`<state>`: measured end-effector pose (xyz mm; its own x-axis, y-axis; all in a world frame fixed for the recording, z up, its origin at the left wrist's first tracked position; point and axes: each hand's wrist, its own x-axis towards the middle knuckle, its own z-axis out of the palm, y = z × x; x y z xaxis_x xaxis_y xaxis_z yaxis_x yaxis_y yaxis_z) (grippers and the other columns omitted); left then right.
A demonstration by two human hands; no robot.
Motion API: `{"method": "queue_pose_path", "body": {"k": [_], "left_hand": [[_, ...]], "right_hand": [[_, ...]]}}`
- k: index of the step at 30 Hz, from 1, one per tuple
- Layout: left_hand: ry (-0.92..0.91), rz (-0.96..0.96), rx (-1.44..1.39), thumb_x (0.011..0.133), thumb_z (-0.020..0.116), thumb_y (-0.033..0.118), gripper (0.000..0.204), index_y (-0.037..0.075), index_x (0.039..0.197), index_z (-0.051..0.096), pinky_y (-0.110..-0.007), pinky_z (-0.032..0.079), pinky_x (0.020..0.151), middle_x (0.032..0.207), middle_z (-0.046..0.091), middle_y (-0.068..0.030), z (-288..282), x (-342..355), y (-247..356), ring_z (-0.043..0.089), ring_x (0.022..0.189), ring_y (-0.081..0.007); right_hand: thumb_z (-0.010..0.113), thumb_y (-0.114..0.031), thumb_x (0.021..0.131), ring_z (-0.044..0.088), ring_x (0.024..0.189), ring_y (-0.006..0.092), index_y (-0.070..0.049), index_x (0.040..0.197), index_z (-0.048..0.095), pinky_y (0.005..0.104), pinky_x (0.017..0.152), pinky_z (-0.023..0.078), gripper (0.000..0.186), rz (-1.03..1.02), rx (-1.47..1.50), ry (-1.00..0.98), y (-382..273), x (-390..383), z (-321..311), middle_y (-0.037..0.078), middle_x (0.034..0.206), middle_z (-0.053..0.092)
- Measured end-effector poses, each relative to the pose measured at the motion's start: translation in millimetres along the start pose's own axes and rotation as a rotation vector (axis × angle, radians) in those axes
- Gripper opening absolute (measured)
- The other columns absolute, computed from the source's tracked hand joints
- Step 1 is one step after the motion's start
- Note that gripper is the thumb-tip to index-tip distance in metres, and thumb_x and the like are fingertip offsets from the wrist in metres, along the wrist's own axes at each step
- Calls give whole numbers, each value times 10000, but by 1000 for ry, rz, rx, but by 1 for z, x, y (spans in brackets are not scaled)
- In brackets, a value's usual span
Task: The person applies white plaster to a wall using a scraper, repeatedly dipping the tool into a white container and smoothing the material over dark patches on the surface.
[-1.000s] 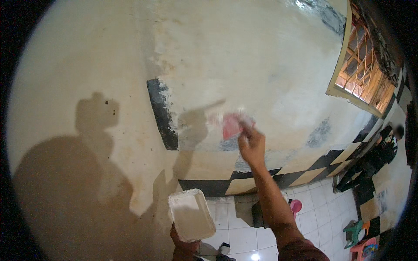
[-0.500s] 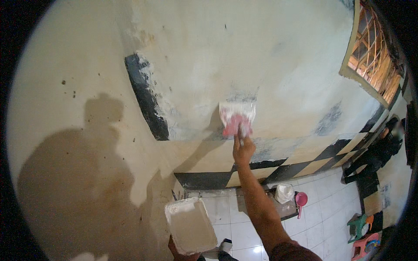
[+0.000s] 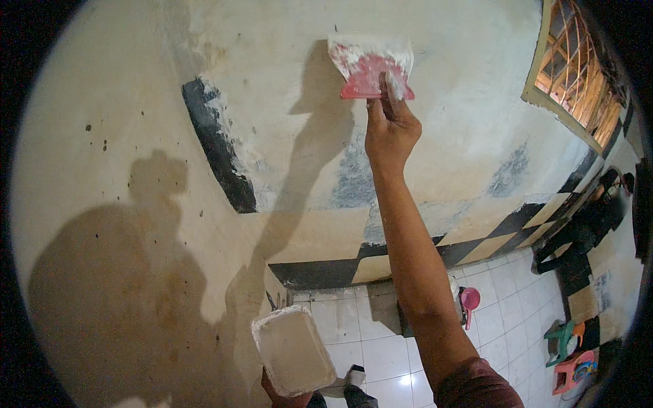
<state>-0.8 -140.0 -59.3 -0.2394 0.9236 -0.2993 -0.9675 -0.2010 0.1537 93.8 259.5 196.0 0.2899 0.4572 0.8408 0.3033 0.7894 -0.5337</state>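
Observation:
My right hand (image 3: 393, 129) is closed on a pink plastic putty scraper (image 3: 371, 71), its broad blade smeared with white paste. The blade is against the pale wall (image 3: 462, 95), high up in front of me. White paste also coats some of my fingers. Low on the left, my left hand (image 3: 267, 386) holds a rectangular tray (image 3: 294, 350) from its underside and side; most of the fingers are hidden beneath it. Pale putty-coloured material covers the tray's inside, with white crust on the rim. Below the scraper, a dark patch (image 3: 354, 173) shows through a thin white smear.
Black and cream checks (image 3: 313, 274) run along the wall's foot. The side wall (image 3: 102, 272) stands close on my left. On the white tiled floor (image 3: 388, 360) lies a pink dipper (image 3: 469, 299). A person in black (image 3: 581, 228) and small stools (image 3: 561, 343) are at right.
My right hand has moved the scraper up the wall, leaving the dark patch below it. The left hand's tray has shifted slightly left.

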Motion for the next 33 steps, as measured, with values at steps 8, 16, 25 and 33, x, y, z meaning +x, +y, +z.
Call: {"method": "queue_pose_path", "body": {"k": [8,16,25,33], "left_hand": [[-47,-36,-71,952,413,435,554,86,1382,433,-571,404,1008,1325,532,-134,-23,1,-3,498,1226,-348],[-30,18,-22,952,410,428,540,91,1374,438,-561,416,998,1315,537,-129,-26,0,3,510,1211,-337],[-73,218,492,961,394,405,518,90,1371,416,-524,458,964,1302,537,-117,28,-4,1,544,1166,-317],[-71,104,301,847,494,581,716,184,1428,362,-637,330,1025,1440,416,-109,8,-3,4,443,1270,-383]], "right_hand": [[683,-139,824,657,736,307,-106,1204,645,402,705,506,383,292,-253,-100,117,-243,-72,205,861,668],[715,-67,735,590,756,328,-54,896,695,408,661,473,163,-90,-662,-438,54,-183,-114,133,842,622],[649,-173,780,537,811,291,-103,779,684,419,687,455,78,-494,-715,-654,75,-79,-83,73,843,572],[638,-234,873,585,768,316,-49,765,662,414,664,464,215,-569,-567,-306,-49,110,-73,132,763,628]]}}
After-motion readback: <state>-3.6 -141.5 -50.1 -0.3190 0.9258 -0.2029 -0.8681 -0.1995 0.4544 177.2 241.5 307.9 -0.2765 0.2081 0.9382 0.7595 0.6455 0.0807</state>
